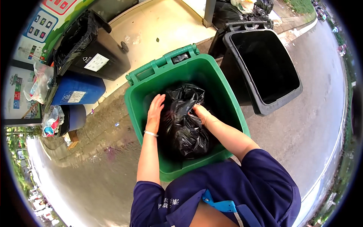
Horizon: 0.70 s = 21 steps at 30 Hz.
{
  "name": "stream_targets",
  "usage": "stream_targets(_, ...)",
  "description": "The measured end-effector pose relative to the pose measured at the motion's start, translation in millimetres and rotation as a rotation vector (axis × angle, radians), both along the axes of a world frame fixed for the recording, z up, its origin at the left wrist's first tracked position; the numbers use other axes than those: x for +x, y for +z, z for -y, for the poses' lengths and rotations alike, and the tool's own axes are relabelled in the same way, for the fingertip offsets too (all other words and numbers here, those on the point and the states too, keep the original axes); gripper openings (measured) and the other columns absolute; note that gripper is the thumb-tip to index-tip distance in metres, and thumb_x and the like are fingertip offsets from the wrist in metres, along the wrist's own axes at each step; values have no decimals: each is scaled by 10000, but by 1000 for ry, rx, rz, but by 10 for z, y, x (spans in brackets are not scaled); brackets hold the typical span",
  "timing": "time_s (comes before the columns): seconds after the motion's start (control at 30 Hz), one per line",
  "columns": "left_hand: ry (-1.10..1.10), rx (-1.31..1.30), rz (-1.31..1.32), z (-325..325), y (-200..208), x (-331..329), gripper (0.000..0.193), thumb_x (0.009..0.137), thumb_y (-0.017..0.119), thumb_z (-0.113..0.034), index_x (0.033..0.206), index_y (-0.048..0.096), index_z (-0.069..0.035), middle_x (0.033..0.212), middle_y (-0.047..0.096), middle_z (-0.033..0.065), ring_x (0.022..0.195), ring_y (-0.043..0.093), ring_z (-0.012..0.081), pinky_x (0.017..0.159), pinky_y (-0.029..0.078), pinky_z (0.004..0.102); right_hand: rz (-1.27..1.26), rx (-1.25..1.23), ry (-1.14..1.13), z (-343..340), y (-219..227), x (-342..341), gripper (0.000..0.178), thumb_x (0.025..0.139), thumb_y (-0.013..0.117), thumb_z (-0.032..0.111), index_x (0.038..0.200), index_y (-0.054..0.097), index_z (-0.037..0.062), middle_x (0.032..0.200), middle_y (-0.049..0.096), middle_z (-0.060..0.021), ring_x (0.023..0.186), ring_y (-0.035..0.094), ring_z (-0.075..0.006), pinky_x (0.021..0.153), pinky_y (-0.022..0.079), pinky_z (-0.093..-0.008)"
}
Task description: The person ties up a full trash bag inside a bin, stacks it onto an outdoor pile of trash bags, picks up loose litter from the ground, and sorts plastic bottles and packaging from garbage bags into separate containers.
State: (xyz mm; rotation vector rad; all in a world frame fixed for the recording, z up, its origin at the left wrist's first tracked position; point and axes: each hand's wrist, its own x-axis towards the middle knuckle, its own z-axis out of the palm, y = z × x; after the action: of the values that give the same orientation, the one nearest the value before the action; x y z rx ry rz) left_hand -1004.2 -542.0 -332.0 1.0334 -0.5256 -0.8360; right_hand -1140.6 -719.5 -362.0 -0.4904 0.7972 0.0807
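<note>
A black garbage bag (pixel 189 132), crumpled and shiny, sits inside a green wheeled bin (pixel 234 106) right in front of me. My right hand (pixel 203 114) reaches in from the right and grips the gathered upper part of the bag; its fingertips are partly hidden by the plastic. On the bag's left side, my left hand (pixel 154 113) is open, fingers stretched out, with a bracelet at the wrist. It holds nothing and is just beside the bag. Dark shadow hides the bottom of the bin.
Close on the right stands an open dark grey bin (pixel 264 66). Black garbage bags (pixel 234 13) are piled behind it. At the left are a black lined bin (pixel 102 51), a blue bin (pixel 81 89) and a clear bag (pixel 39 81) of rubbish.
</note>
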Motion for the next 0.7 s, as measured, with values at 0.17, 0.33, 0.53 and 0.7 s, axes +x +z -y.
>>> stream_targets(0.17,1,402,747,110,-120,-268,1091,599,814,-84,1495,192,-61,1507,301,128,1401,277,257,1148,228,377,45,-172,124,-142,153,101,125,853,572,160,770,617,79,675,582,-10,582,517,-94,547,429,-218)
stream_targets(0.33,49,282,246,374,-347,-127,402,910,581,-114,1289,476,-26,1147,612,66,1032,588,162,953,465,298,290,-992,345,112,301,128,516,786,725,137,1259,557,17,1089,641,-91,1008,586,-197,915,468,-322)
stream_targets(0.53,238,22,-460,91,-505,226,467,900,429,-116,1336,478,44,1332,543,112,1186,534,244,1015,409,373,494,-113,-127,865,262,-217,337,983,518,323,1154,580,39,682,488,-5,569,439,-128,550,376,-261)
stream_targets(0.7,231,-333,-728,-24,-423,228,393,924,437,-269,1133,590,25,1228,597,187,1163,521,315,1063,345,434,481,-32,-424,844,236,-207,404,986,440,447,1007,594,74,623,506,-18,652,555,-221,781,541,-444)
